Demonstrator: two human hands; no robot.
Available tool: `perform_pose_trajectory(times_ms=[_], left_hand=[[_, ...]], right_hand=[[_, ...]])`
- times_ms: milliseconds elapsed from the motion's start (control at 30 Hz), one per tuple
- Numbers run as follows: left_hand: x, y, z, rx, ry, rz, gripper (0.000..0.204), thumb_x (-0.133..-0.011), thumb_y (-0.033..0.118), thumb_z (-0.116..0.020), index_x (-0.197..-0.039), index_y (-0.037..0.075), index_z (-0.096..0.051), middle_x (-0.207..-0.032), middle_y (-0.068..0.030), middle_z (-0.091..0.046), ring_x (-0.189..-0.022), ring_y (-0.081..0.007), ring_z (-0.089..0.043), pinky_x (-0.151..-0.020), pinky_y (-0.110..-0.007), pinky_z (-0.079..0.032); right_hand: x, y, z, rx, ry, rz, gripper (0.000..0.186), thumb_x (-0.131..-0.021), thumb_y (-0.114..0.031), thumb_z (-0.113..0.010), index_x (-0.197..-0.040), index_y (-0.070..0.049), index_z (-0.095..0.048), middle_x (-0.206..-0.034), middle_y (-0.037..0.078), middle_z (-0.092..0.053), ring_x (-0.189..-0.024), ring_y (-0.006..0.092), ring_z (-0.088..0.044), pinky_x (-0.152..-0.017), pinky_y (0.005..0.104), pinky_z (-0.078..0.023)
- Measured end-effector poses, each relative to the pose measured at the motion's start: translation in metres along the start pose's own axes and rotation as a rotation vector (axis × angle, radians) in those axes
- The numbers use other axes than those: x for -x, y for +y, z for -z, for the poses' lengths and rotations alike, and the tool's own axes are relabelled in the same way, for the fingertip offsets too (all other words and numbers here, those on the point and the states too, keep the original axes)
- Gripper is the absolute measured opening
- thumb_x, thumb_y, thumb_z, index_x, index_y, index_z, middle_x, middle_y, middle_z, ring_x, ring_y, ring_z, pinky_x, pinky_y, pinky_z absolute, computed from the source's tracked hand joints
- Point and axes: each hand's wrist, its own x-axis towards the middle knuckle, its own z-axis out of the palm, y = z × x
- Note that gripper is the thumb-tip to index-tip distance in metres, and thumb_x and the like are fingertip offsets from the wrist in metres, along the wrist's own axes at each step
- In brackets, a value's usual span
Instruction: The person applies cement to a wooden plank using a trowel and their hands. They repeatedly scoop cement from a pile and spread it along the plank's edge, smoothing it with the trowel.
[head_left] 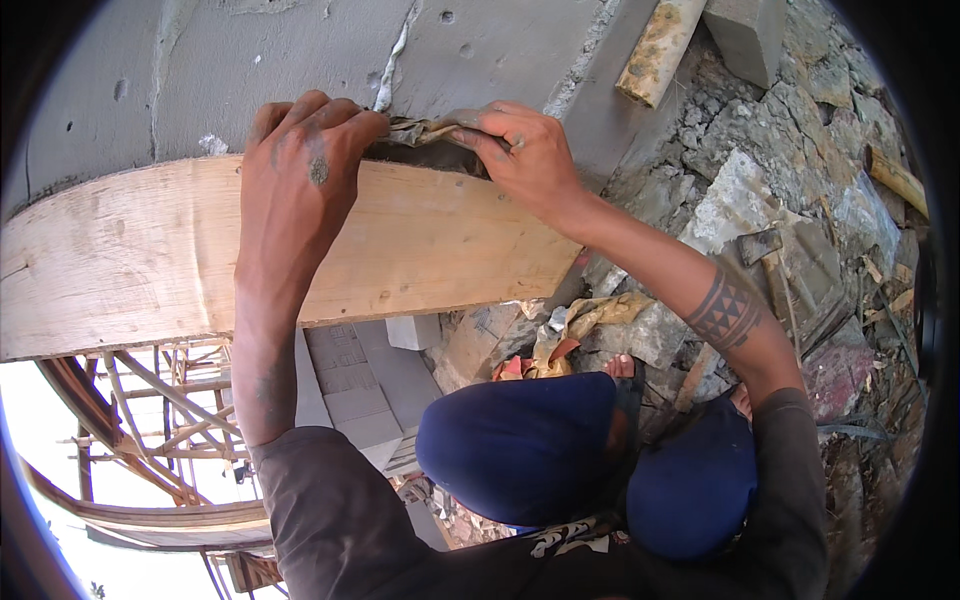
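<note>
My left hand (308, 165) is closed at the top edge of a pale wooden board (170, 250), its fingertips gripping one end of a crumpled brownish strip of paper or plastic (425, 131). The other end is pinched between the thumb and fingers of my right hand (530, 155). The strip stretches between both hands, above a dark gap between the board and the grey block wall (270, 60). Grey smears mark my fingers and the back of my left hand. The board stands against the wall, and the inside of the gap is mostly hidden.
Broken concrete and rubble (735, 200) cover the ground at the right. A round wooden pole (660, 50) and a grey block (748, 35) rest at the top right. Torn brown paper (600, 312) lies by my feet. Stacked grey blocks (350, 390) and wooden scaffolding (170, 420) show below the board.
</note>
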Motion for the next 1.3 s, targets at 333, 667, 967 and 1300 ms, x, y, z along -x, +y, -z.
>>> perform_pose_trajectory(times_ms=[333, 667, 967, 1300], left_hand=[[0.015, 0.043, -0.009, -0.145, -0.079, -0.048, 0.020, -0.096, 0.007, -0.058, -0.111, 0.008, -0.071, -0.116, -0.0067, -0.069, -0.111, -0.0258, -0.062, -0.093, -0.039, -0.048], [0.021, 0.028, -0.025, 0.062, -0.061, -0.039, 0.024, -0.097, 0.006, -0.055, -0.116, 0.004, -0.069, -0.112, -0.0118, -0.069, -0.104, -0.0299, -0.064, -0.093, -0.044, -0.049], [0.023, 0.031, -0.050, -0.022, 0.000, -0.071, 0.020, -0.086, 0.006, -0.062, -0.100, 0.001, -0.074, -0.106, -0.0120, -0.072, -0.108, -0.0253, -0.065, -0.098, -0.039, -0.044], [0.034, 0.023, -0.044, -0.033, 0.029, -0.051, 0.023, -0.088, 0.010, -0.065, -0.107, 0.000, -0.069, -0.111, -0.0163, -0.070, -0.111, -0.0291, -0.065, -0.098, -0.042, -0.049]], right_hand=[[0.031, -0.010, -0.021, 0.231, 0.020, 0.183, 0.018, -0.083, -0.007, -0.074, -0.100, -0.006, -0.078, -0.112, 0.014, -0.057, -0.110, 0.0344, -0.054, -0.093, 0.0493, -0.045], [0.010, -0.016, -0.026, 0.241, -0.066, 0.089, 0.016, -0.086, -0.008, -0.069, -0.096, 0.001, -0.078, -0.101, 0.020, -0.061, -0.108, 0.0384, -0.057, -0.093, 0.0473, -0.047], [0.021, -0.012, -0.029, 0.008, 0.139, -0.089, 0.017, -0.084, -0.013, -0.079, -0.095, 0.001, -0.077, -0.087, 0.021, -0.067, -0.084, 0.0389, -0.066, -0.076, 0.0482, -0.051], [0.017, -0.017, -0.045, 0.118, 0.134, 0.065, 0.007, -0.087, -0.002, -0.074, -0.091, 0.004, -0.072, -0.083, 0.020, -0.065, -0.076, 0.0379, -0.065, -0.067, 0.0453, -0.051]])
